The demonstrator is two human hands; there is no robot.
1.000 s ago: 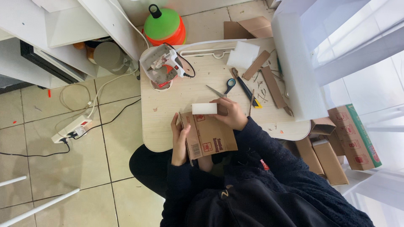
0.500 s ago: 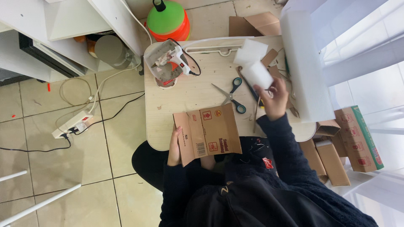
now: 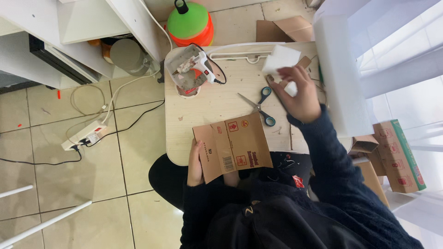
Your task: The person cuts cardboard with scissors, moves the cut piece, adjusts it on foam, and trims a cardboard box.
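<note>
- My left hand (image 3: 195, 164) grips the flattened cardboard box (image 3: 232, 146) at the tabletop (image 3: 207, 103) near edge.
- My right hand (image 3: 300, 92) closes on a white foam block (image 3: 280, 59) farther back.
- Scissors (image 3: 259, 107) lie between them; a glue gun (image 3: 202, 64) rests well left.

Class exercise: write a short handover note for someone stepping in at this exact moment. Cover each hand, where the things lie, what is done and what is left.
Left hand: holds the flattened cardboard piece at the table's near edge.
Right hand: on a white foam block at the far right of the table.
Scissors lie open between them; glue gun rests in a tray, far left.
Done: cardboard flattened.
Left: no foam on the cardboard yet.
</note>
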